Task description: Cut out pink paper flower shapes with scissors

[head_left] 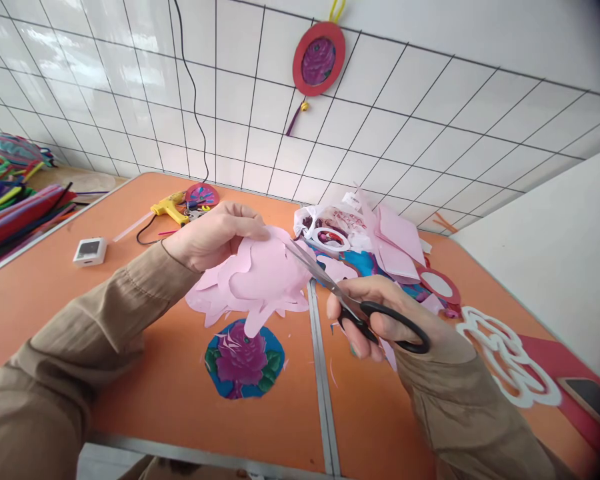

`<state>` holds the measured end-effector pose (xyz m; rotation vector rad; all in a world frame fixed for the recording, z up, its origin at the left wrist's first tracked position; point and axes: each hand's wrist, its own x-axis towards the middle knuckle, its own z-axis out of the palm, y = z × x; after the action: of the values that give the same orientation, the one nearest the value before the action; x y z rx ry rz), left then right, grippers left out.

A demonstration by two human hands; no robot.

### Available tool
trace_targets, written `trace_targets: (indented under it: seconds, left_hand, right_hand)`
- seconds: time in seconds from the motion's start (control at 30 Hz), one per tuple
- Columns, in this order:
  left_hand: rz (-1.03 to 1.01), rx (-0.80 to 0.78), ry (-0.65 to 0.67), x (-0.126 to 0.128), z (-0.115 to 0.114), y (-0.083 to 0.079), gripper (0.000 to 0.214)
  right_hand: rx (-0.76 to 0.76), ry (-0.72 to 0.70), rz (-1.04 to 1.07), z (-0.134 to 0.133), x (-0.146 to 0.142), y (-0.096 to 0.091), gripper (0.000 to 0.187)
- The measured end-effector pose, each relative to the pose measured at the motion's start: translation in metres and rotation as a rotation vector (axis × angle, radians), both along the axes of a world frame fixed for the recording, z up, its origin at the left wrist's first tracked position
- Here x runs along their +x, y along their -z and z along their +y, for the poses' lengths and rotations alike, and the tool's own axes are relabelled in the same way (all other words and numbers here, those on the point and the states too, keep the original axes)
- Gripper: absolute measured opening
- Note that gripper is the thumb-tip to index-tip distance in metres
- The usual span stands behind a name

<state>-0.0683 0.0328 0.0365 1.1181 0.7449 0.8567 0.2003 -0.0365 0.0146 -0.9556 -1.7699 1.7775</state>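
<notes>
My left hand [215,235] is closed on the upper edge of a pink paper sheet [260,277], holding it above the orange table [55,280]. My right hand [380,320] grips black-handled scissors [350,303], fingers through the loops. The blades point up and left, and their tips meet the pink sheet's right edge. Under the sheet, a round purple flower cutout with blue and green around it [244,360] lies flat on the table.
A heap of pink paper scraps and printed offcuts [375,243] lies behind the scissors. A white looped cutout [505,357] sits right, a yellow glue gun [170,208] and a small white device [90,251] left, pipe cleaners [15,213] far left. A red oval ornament [319,59] hangs on the tiled wall.
</notes>
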Motion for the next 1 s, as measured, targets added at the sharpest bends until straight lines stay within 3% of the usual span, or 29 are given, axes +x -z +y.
trace_targets:
  seconds: [0.23, 0.57, 1.0]
  left_hand:
    - [0.014, 0.035, 0.018, -0.0002, 0.0007, 0.0013, 0.022]
    - [0.023, 0.069, 0.094, -0.0043, 0.0019, 0.0035, 0.020]
    - [0.051, 0.063, 0.064, -0.0036, 0.0003, 0.0000, 0.017]
  right_hand:
    - [-0.017, -0.071, 0.042, 0.0070, 0.0042, 0.0094, 0.060]
    - [-0.002, -0.127, 0.058, 0.0033, 0.0010, 0.0055, 0.056]
    - [-0.026, -0.058, 0.056, 0.0005, -0.0035, 0.0039, 0.055]
